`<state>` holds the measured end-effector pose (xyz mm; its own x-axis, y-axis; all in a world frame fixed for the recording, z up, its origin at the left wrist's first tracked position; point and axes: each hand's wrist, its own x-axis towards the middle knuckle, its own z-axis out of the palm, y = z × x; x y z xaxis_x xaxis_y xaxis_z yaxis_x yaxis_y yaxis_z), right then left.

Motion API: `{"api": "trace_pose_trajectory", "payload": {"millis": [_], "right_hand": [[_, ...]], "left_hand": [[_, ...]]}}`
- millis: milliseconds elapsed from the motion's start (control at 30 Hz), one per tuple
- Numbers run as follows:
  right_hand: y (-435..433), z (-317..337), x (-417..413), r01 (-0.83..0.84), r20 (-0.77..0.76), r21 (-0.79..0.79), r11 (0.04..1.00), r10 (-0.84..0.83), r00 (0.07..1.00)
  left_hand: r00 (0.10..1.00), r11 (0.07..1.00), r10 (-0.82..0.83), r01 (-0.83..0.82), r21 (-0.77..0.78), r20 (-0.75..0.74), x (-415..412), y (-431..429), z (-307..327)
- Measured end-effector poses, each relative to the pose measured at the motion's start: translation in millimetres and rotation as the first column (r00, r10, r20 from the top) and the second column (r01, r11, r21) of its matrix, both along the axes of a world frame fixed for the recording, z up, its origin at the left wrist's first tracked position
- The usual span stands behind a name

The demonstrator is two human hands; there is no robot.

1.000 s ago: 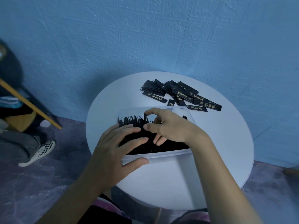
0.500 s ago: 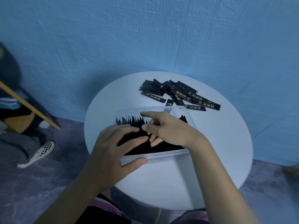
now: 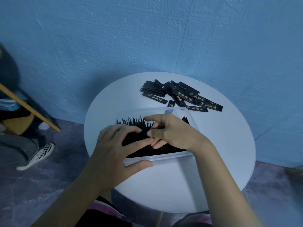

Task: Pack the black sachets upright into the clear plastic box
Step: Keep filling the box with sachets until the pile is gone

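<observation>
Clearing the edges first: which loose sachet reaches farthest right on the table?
The long sachet with gold print whose end sticks out of the pile on the right; every other one stops short of it.

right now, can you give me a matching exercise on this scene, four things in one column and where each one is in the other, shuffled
Things:
1. loose sachets
2. clear plastic box
3. left hand
4. checkered shoe

Places:
a. on the floor, left of the table
b. thumb against the box's near wall
c. lying flat in a pile at the table's far side
d. mid-table, filled with upright sachets

Pairs: 1-c, 2-d, 3-b, 4-a
</observation>
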<state>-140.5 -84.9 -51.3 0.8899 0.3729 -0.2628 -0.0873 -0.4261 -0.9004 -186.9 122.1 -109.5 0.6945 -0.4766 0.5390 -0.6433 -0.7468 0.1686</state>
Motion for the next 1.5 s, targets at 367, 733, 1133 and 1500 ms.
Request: {"api": "trace_pose_trajectory", "payload": {"millis": [367,733,1133,1500], "right_hand": [[-63,17,26,0.450,0.308,0.199,0.871,-0.491,0.815],[-120,-60,75,0.514,0.492,-0.586,0.627,-0.229,0.840],[-111,-33,82,0.449,0.315,-0.332,0.830,-0.351,0.882],[-83,-41,103,0.137,0.212,-0.423,0.896,-0.049,0.976]], "left_hand": [[0.999,0.999,0.014,-0.015,-0.039,-0.030,-1,5,-1],[0.999,0.997,0.014,-0.017,-0.071,-0.045,-2,7,-2],[0.998,0.996,0.008,-0.013,-0.083,-0.058,-3,16,-2],[0.998,0.995,0.001,-0.008,-0.097,-0.068,-4,17,-2]]}}
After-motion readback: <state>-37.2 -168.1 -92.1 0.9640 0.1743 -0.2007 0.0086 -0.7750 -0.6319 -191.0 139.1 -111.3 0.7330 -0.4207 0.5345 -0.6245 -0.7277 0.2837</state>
